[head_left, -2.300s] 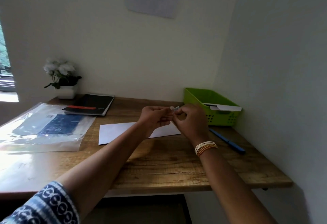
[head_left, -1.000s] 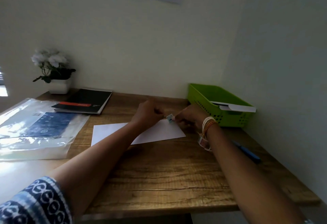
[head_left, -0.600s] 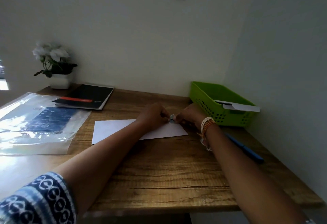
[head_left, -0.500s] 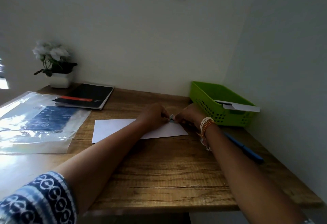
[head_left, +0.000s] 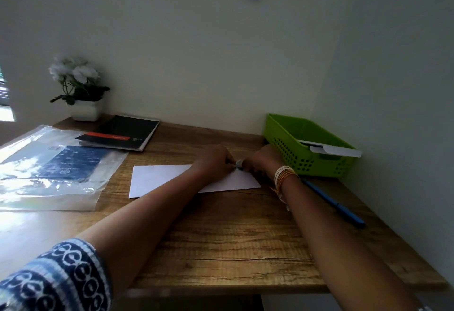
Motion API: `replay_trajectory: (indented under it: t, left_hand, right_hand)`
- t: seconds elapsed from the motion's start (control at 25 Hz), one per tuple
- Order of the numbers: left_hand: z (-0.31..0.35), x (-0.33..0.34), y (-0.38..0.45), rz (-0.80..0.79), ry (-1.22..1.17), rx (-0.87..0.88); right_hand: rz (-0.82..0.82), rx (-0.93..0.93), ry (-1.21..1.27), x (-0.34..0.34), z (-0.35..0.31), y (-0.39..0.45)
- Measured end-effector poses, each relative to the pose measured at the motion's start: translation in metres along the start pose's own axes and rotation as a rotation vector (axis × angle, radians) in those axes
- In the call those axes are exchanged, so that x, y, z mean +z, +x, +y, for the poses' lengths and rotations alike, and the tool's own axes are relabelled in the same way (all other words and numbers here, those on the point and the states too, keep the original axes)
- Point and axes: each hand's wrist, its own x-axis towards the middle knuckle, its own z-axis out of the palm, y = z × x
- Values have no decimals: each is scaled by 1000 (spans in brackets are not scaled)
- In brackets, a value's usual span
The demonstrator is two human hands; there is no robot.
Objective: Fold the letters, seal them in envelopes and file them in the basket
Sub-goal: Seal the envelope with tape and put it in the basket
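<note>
Both my hands meet over the envelope.
My left hand (head_left: pixel 213 161) and right hand (head_left: pixel 261 161) pinch a small stamp-like piece (head_left: pixel 238 163) on the white envelope (head_left: pixel 157 178) lying flat on the surface (head_left: pixel 233 237); green basket (head_left: pixel 290 148) just right.

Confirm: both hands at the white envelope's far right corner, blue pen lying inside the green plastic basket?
Not quite. The blue pen lies on the wooden desk in front of the green plastic basket, per the head view. The rest holds.

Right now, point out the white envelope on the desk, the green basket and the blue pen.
white envelope (head_left: pixel 157 178), head view, bare left half.
green basket (head_left: pixel 290 148), head view, perforated left wall.
blue pen (head_left: pixel 336 206), head view, mid-barrel.
</note>
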Motion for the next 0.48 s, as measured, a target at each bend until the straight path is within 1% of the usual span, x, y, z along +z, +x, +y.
replay_trajectory:
  t: [0.2, 0.28, 0.36, 0.48]
  left_hand:
    - [0, 1, -2, 26, -6, 12]
    - [1, 2, -3, 35, 0, 37]
    - [3, 3, -3, 18, 60, 53]
    - [5, 1, -2, 10, 78, 30]
  right_hand:
    - [-8, -3, 15, 2, 0, 3]
    - [-18, 2, -22, 4, 0, 6]
    - [-19, -9, -59, 4, 2, 6]
    - [9, -30, -124, 3, 4, 6]
